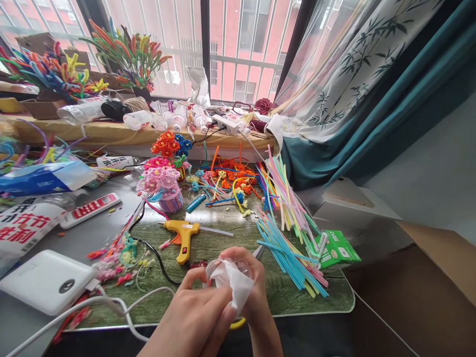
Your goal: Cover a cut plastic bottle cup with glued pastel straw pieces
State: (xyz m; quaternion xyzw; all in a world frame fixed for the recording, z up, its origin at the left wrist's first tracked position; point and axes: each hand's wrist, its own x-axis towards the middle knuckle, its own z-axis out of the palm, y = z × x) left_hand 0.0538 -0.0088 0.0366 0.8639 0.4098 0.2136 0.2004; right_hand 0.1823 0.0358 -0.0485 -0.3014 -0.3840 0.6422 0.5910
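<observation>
Near the table's front edge, my right hand [253, 277] curls around a clear round plastic piece [243, 267] that looks like the end of a cut bottle. A white tissue [238, 285] lies across the plastic and hangs down its near side. My left hand [203, 307] presses against the other side, its fingers closed on the tissue. Much of the plastic piece is hidden by the tissue and my fingers. Just beyond my hands, a yellow glue gun [185, 237] lies on its side with a clear glue stick [217, 231] in its back end.
Blue pipe cleaners [286, 250] and pastel ones lie to the right beside a green packet [339, 248]. Pink fuzzy flowers stand in a striped pot [171, 199]. A white power bank [48, 281] trails cables at the left. Scissor blades [257, 252] show beside my right hand.
</observation>
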